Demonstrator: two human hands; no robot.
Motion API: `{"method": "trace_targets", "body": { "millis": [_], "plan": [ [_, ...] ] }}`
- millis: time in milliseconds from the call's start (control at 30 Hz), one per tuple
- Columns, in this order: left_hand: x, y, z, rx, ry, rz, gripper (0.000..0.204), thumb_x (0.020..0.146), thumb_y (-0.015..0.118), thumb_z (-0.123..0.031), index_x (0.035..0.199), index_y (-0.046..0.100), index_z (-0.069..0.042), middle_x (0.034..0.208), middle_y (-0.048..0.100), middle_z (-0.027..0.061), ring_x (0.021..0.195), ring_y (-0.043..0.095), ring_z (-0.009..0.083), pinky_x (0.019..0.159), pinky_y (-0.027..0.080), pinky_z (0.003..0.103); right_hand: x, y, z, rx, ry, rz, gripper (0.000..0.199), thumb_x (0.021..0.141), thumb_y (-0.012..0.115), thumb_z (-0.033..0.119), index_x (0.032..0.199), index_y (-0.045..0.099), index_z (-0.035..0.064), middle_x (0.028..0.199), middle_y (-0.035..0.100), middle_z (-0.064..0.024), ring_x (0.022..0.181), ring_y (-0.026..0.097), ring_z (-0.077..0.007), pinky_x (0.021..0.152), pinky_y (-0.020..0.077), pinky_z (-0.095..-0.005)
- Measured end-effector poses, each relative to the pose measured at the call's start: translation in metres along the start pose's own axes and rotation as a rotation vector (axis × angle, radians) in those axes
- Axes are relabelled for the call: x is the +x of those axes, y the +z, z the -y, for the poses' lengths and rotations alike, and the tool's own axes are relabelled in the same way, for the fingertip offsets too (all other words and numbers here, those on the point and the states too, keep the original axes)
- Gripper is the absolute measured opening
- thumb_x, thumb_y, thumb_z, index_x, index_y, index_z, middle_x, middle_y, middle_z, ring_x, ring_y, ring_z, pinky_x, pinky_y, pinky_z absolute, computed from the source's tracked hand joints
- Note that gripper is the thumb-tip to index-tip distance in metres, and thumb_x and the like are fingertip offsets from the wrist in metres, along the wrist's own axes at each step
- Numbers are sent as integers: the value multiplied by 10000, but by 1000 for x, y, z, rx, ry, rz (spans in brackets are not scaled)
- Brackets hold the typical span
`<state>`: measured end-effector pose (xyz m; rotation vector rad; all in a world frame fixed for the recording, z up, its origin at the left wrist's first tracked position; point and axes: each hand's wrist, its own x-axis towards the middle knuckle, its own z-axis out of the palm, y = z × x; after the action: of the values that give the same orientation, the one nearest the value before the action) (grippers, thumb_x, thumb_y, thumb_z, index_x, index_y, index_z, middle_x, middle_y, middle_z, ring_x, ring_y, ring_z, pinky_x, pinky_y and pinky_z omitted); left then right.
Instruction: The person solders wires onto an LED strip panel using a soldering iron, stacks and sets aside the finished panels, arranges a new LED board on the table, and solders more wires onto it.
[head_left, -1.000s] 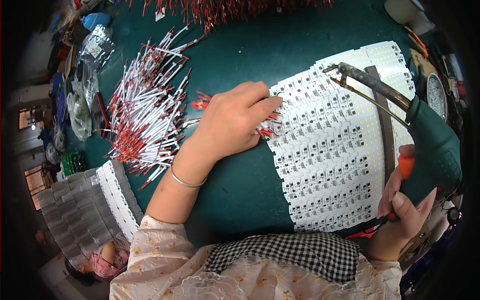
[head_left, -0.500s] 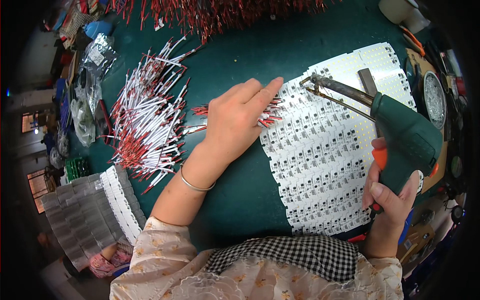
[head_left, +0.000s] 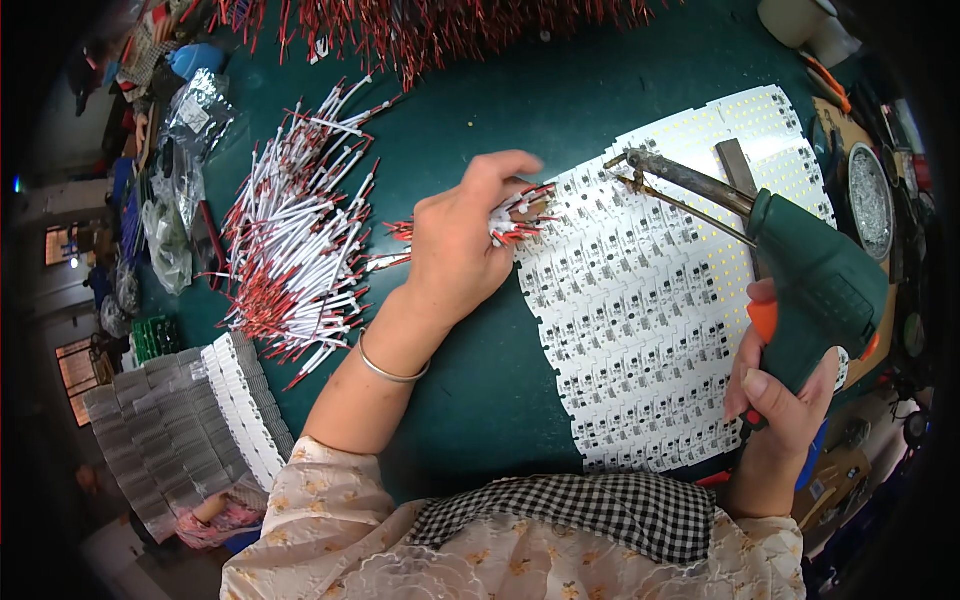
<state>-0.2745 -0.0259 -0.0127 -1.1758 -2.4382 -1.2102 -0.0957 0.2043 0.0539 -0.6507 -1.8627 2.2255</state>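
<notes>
My left hand (head_left: 450, 245) is curled around a small bundle of short white wires with red ends (head_left: 518, 220); the tips stick out on both sides of the hand. Its index finger is bent and slightly blurred. In my right hand (head_left: 785, 405) is a dark green soldering gun (head_left: 822, 285) with an orange trigger. The gun's metal tip reaches over the upper left edge of a large sheet of white circuit boards (head_left: 640, 345), to the right of the bundle. Whether the tip touches the sheet, I cannot tell.
Left of my hand lies a big heap of white and red wires (head_left: 300, 225). Many red wires (head_left: 430, 35) cover the far edge. A dark bar (head_left: 737, 168) rests on the sheet. A round dish (head_left: 868, 200) stands at right, stacked white strips (head_left: 240, 400) at lower left.
My left index finger, stretched toward the sheet before, has bent back, uncovering more of the wire bundle. The soldering gun has barely shifted.
</notes>
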Motion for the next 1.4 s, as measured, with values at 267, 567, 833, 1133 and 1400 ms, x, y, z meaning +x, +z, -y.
{"method": "trace_targets", "body": {
  "millis": [267,567,833,1133,1400],
  "plan": [
    [4,0,-6,101,94,-30,401,573,649,159,906,730,-49,803,633,77,659,623,174,544,484,284,-3,3,1,-36,5,-26,702,731,731,136,1260,386,-170,666,527,-91,441,514,-123,392,465,-258],
    [6,0,-6,161,59,99,365,564,662,126,882,722,-44,742,525,63,598,581,226,507,480,345,-8,-1,-2,29,111,111,649,747,656,-81,1344,405,-116,1266,540,-247,716,531,-137,509,509,-249],
    [9,-3,-8,194,96,115,328,567,667,98,861,724,-36,718,503,71,577,565,230,502,481,350,-12,3,-12,-66,126,76,644,733,774,99,1256,478,-134,1211,563,-185,608,544,-115,448,495,-254],
    [13,-6,-13,221,81,161,297,586,660,89,850,722,-33,727,520,69,576,574,246,507,485,359,-12,4,-17,-67,99,47,648,749,768,93,1279,467,-127,1033,600,-175,580,542,-118,469,500,-255],
    [10,-4,-9,186,39,154,399,563,668,121,905,751,-67,690,523,58,588,564,203,505,443,312,-10,2,-12,-12,61,179,570,789,647,-119,1316,431,-107,1190,585,-222,754,566,-146,583,484,-259]
  ]
}}
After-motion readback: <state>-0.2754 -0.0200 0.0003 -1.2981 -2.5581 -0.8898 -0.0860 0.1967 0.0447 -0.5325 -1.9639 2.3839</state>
